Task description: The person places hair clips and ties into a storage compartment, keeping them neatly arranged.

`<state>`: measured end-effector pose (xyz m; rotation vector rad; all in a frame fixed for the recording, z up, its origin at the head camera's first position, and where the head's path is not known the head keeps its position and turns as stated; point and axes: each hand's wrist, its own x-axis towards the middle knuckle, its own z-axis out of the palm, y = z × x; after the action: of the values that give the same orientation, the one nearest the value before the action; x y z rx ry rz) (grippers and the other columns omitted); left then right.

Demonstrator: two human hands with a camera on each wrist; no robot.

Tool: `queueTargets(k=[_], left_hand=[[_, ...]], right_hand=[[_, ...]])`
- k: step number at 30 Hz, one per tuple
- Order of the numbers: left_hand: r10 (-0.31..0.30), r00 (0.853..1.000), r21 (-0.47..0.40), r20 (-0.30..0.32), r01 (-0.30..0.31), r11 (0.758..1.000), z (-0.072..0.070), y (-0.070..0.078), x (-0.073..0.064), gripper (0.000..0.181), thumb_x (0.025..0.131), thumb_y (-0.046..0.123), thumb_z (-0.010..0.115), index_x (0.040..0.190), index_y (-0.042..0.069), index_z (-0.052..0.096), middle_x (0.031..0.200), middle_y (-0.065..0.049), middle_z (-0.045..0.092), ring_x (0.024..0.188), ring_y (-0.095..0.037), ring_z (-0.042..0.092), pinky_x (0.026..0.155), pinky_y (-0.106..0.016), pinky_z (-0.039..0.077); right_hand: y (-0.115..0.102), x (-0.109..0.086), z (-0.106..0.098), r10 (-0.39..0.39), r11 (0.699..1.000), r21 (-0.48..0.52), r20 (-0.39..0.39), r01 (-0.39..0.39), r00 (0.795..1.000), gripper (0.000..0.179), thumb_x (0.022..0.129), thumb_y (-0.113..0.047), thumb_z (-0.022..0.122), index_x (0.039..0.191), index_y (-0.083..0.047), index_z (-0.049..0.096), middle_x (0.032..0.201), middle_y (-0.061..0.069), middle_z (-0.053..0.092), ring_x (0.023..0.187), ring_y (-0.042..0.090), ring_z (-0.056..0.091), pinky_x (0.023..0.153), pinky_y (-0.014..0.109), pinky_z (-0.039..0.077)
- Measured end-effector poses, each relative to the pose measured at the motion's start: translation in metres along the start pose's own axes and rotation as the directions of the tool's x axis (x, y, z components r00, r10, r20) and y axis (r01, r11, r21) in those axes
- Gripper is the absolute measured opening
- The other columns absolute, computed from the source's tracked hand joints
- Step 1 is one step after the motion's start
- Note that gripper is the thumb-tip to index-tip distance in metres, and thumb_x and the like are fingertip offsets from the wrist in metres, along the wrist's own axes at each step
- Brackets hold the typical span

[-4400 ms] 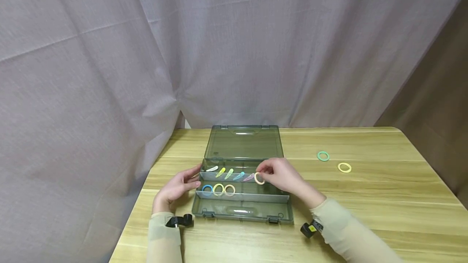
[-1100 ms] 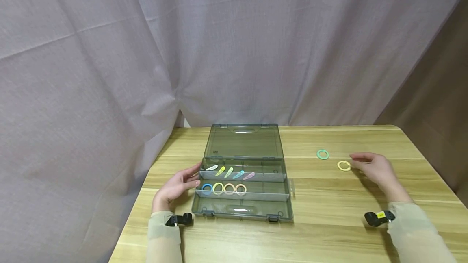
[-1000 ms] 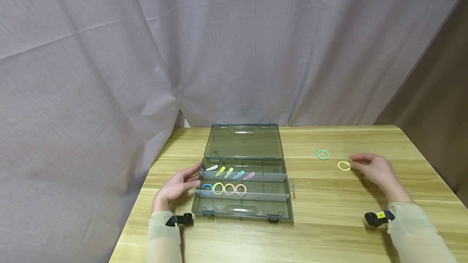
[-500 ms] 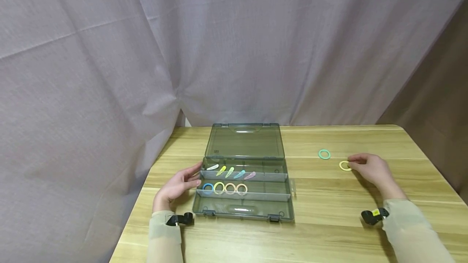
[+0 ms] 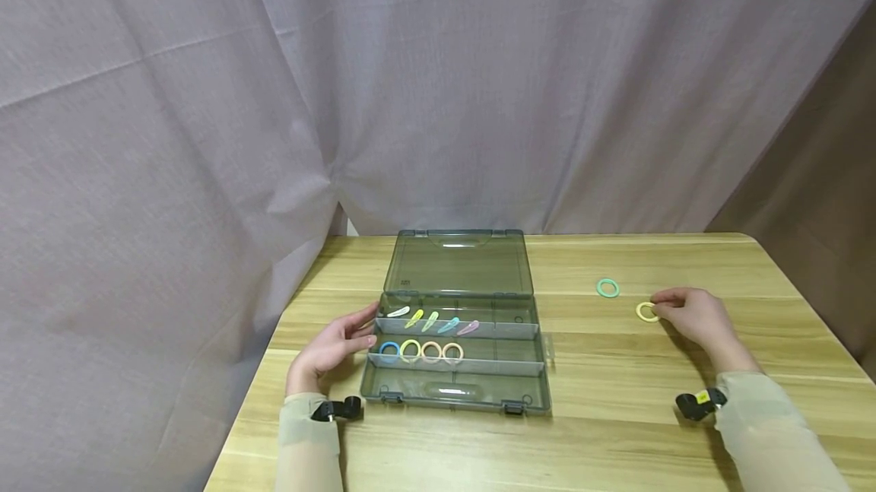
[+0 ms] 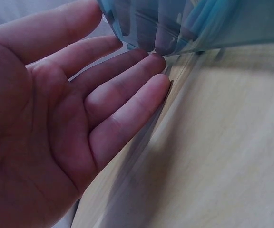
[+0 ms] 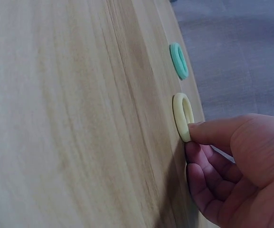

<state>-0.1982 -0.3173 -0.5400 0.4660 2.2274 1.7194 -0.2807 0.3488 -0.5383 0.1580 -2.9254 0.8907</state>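
With thumb and fingers, my right hand (image 5: pixel 698 321) pinches the near rim of a pale yellow hair tie (image 7: pixel 179 116), which is on or just at the tabletop. My left hand (image 5: pixel 328 347) touches the left side of an open, clear grey-green divided box (image 5: pixel 452 402); in the left wrist view its fingers are extended, their tips against the box wall. A row of hair clips, among them a blue one (image 5: pixel 448 325), lies in the box's back compartment. In its middle compartment stand several hair ties, from a blue one (image 5: pixel 389 343) to peach ones.
A green hair tie (image 5: pixel 598 289) lies on the wooden table (image 5: pixel 616 431), just beyond the pale yellow one. The box's lid (image 5: pixel 458 264) is laid back toward the grey curtain (image 5: pixel 438 96). A small clear tab sticks out at the box's right side.
A peach hair tie, earlier in my right hand over the box, now stands in the middle row. That hand has moved right and taken hold of the pale yellow hair tie. My left hand stays put.
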Motion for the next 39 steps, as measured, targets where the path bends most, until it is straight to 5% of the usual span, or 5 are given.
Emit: queueTargets(k=[19, 29, 39], left_hand=[[0.004, 1.000, -0.002, 0.004, -0.004, 1.000, 0.000, 0.000, -0.001, 0.072, 0.105, -0.002, 0.063, 0.165, -0.008, 0.024, 0.172, -0.026, 0.022, 0.151, -0.048, 0.037, 0.123, -0.046, 0.033], [0.002, 1.000, 0.004, 0.002, -0.002, 1.000, 0.000, 0.002, -0.001, 0.072, 0.105, -0.002, 0.062, 0.165, -0.009, 0.023, 0.171, -0.027, 0.022, 0.151, -0.048, 0.037, 0.123, -0.046, 0.033], [0.000, 1.000, 0.003, 0.005, 0.000, 1.000, -0.001, 0.000, 0.000, 0.073, 0.105, 0.001, 0.064, 0.165, -0.008, 0.024, 0.171, -0.026, 0.023, 0.152, -0.047, 0.037, 0.124, -0.044, 0.033]], right_hand=[[-0.010, -0.005, 0.000, 0.009, 1.000, 0.030, -0.001, -0.009, 1.000, 0.032, 0.103, -0.023, 0.071, 0.119, 0.003, 0.077, 0.118, 0.029, 0.074, 0.115, 0.056, 0.064, 0.094, 0.065, 0.051], [-0.059, -0.007, 0.021, -0.101, 0.989, 0.112, 0.011, 0.099, 0.995, 0.027, 0.101, -0.022, 0.076, 0.117, -0.001, 0.080, 0.105, 0.016, 0.080, 0.088, 0.018, 0.067, 0.072, 0.027, 0.054], [-0.127, -0.011, 0.040, -0.238, 0.957, 0.176, 0.019, 0.231, 0.971, 0.017, 0.097, -0.014, 0.080, 0.111, -0.006, 0.083, 0.101, 0.006, 0.079, 0.087, 0.015, 0.070, 0.075, 0.025, 0.057]])
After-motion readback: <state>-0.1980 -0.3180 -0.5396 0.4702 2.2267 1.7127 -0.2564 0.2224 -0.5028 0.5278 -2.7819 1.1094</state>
